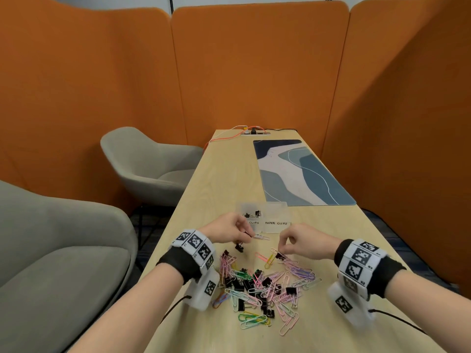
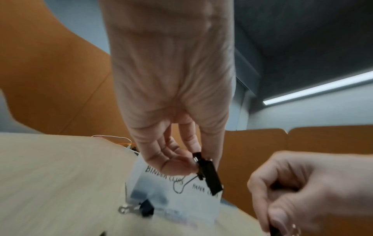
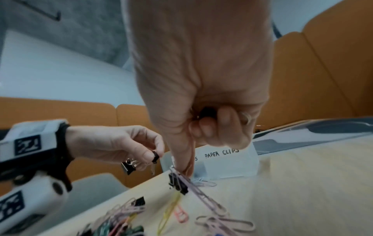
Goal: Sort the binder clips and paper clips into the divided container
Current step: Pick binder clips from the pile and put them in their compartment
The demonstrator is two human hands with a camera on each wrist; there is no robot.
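Note:
A mixed pile of coloured paper clips and black binder clips (image 1: 262, 284) lies on the wooden table. Behind it stands the clear divided container (image 1: 276, 212), labelled BINDER CLIPS on the left and PAPER CLIPS on the right. A few binder clips (image 1: 252, 214) lie in the left compartment. My left hand (image 1: 246, 235) hovers in front of the container and pinches black binder clips (image 2: 207, 172). My right hand (image 1: 281, 250) pinches a black binder clip (image 3: 177, 183) at the pile's far edge, tangled with a lilac paper clip (image 3: 203, 198). Its curled fingers hide another dark piece (image 3: 207, 111).
A white paper clip (image 1: 261, 236) lies just before the container. A blue patterned desk mat (image 1: 298, 171) covers the far right of the table. Cables and a socket (image 1: 254, 132) sit at the far end. Grey armchairs (image 1: 153, 164) stand left of the table edge.

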